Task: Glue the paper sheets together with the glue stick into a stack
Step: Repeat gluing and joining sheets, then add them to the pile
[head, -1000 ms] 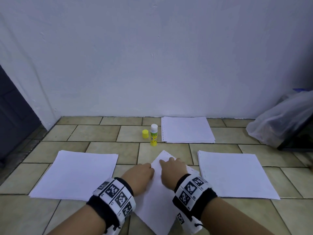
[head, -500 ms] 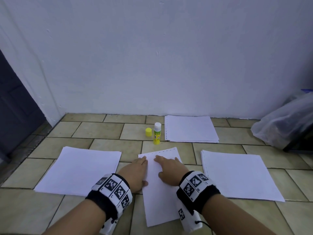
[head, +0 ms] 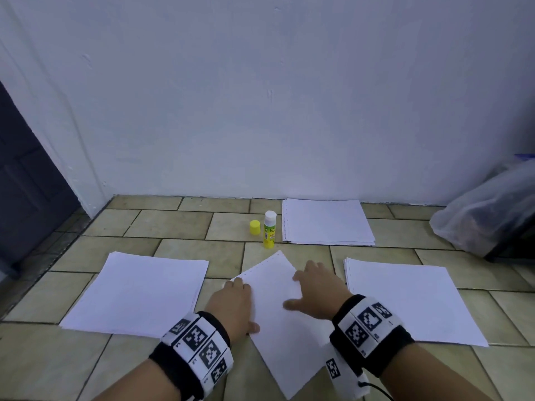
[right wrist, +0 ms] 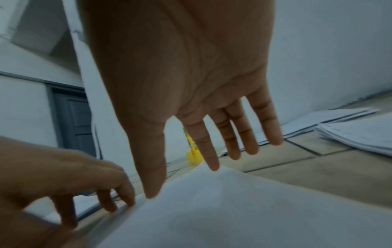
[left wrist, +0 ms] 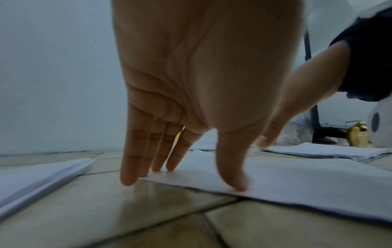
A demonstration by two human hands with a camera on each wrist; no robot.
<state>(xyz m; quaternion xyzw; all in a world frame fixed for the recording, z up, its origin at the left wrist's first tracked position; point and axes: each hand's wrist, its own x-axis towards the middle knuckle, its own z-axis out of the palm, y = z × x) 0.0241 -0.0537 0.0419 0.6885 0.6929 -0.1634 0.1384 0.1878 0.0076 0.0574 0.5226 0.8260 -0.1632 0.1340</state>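
Hands (head: 275,296) flat, fingers straight, on sheet (head: 278,319)

This looks like a plain room in a home or a small back room, with the work laid out on the floor. Beige floor tiles (head: 179,224) with dark grout fill the lower half of the frame, a bare white painted wall (head: 260,96) rises behind, a dark panelled door (head: 26,180) stands at the left edge, and a translucent plastic bag (head: 486,212) slumps at the right.

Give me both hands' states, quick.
Left hand: open, fingers resting on the loose sheet's edge.
Right hand: open, fingers spread over that sheet.
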